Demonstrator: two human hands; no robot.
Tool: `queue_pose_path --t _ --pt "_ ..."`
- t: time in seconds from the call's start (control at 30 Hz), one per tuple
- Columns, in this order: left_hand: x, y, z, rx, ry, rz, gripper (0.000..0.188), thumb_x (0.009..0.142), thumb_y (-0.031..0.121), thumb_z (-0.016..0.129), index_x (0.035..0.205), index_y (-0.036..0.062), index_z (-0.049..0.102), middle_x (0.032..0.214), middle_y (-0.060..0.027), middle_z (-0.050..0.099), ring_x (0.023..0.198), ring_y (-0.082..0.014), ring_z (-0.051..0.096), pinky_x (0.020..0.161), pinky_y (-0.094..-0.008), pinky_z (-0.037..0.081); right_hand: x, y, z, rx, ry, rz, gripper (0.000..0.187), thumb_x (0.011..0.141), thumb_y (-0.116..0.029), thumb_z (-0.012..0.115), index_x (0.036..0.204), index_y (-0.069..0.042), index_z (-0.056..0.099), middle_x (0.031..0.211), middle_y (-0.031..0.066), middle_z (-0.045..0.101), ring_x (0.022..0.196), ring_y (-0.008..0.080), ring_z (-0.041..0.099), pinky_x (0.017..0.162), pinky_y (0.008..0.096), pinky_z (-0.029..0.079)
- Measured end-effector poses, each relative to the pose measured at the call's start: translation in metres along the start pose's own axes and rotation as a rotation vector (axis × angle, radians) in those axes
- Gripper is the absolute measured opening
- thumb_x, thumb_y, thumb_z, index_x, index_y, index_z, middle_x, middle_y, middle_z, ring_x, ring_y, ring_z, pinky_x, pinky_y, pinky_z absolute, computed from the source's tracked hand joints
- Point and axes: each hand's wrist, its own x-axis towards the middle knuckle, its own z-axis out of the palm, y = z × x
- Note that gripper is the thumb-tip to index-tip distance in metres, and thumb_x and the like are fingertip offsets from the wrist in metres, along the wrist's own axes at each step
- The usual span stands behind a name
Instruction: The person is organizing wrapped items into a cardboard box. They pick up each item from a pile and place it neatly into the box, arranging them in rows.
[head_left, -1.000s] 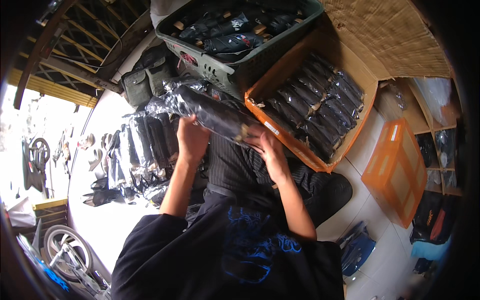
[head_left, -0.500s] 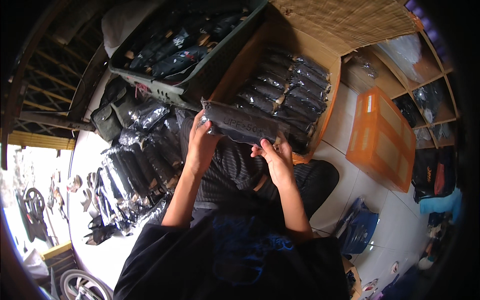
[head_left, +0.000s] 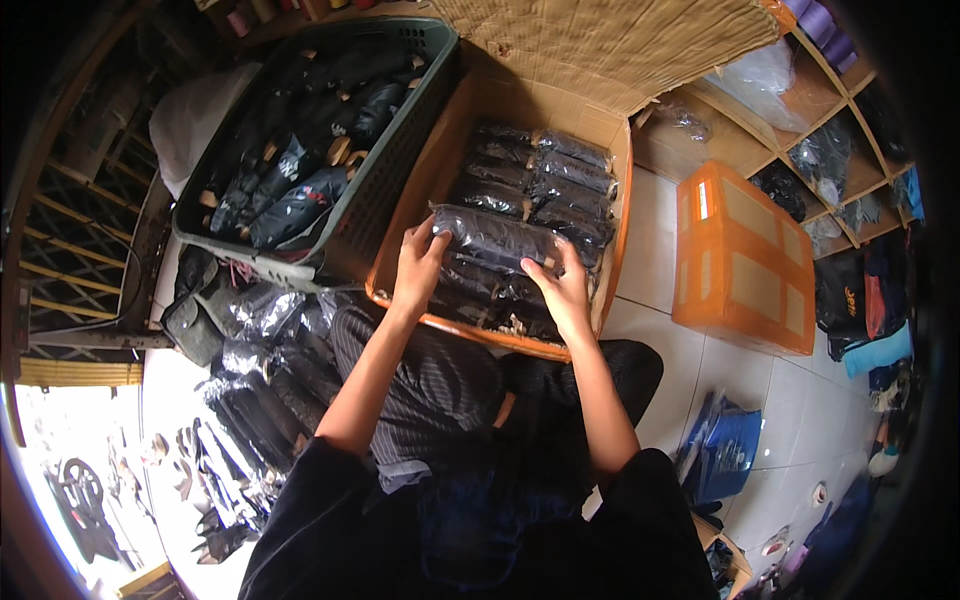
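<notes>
My left hand [head_left: 418, 262] and my right hand [head_left: 560, 288] grip opposite ends of a folded black umbrella [head_left: 495, 238] in a clear plastic sleeve. It lies crosswise between them, over an open cardboard box [head_left: 620, 215]. Inside the box, similar wrapped umbrellas [head_left: 570, 175] are packed in two columns. Whether the held one touches those beneath it, I cannot tell. My fingers curl behind it and are partly hidden, with both thumbs on the near side.
A dark green plastic basket [head_left: 345, 215] full of black umbrellas stands left of the box. More wrapped umbrellas [head_left: 255, 415] lie on the floor by my left knee. To the right are a taped orange carton [head_left: 745, 260], a wooden cubby shelf [head_left: 770, 120] and a blue plastic-wrapped package [head_left: 725, 450].
Both hands have carried the umbrella forward from above my lap to over the box. It has turned, so the printing on it no longer shows. The view has shifted too.
</notes>
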Motion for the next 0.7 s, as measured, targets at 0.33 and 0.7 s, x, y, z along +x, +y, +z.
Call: queue_pose_path --t 0.33,0.7 --pt "0.153 -0.02 0.044 0.268 -0.014 0.119 0.045 0.088 0.018 0.063 0.128 -0.0026 0.058 0.124 -0.0226 0.06 0.118 -0.0325 0.057 0.101 -0.0367 0.042 0.147 0.054 0.033 -0.193 0.095 0.05 0.062 0.077 -0.021 0.083 0.123 0.0 0.047 0.096 0.0151 0.071 0.086 0.02 0.067 0.078 0.0321 0.052" --pt "0.222 -0.083 0.053 0.276 -0.248 -0.095 0.058 0.088 0.018 0.066 0.138 -0.0034 0.046 0.133 -0.0189 0.056 0.122 -0.0273 0.054 0.102 -0.0347 0.04 0.216 0.104 0.038 -0.8 -0.123 -0.162 0.053 0.078 -0.033 0.078 0.116 -0.004 0.053 0.1 0.0183 0.069 0.101 0.0383 0.06 0.086 0.051 0.045"
